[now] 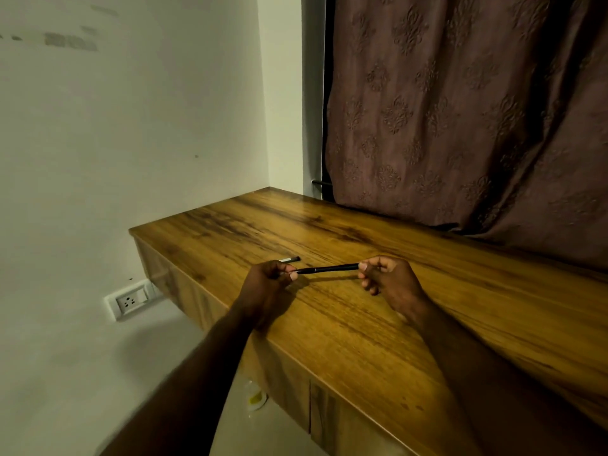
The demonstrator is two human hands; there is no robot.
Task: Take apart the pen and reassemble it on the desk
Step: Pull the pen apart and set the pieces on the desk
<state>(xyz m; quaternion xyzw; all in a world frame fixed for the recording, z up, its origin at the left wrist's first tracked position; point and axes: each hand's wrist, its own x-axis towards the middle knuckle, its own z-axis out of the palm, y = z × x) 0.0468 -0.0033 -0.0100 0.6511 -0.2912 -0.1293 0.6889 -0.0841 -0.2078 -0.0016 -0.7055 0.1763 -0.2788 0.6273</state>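
Over the wooden desk (362,307), near its left edge, my left hand (266,284) & right hand (391,281) each pinch one end of the black pen (327,268)—light, stiff, prob slick, so grip ends firmly; cap (290,259) lies just behind.

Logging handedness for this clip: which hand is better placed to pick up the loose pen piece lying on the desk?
Probably the left hand. The loose pen piece lies just beyond its fingers, while the right hand pinches the far end of the black pen.
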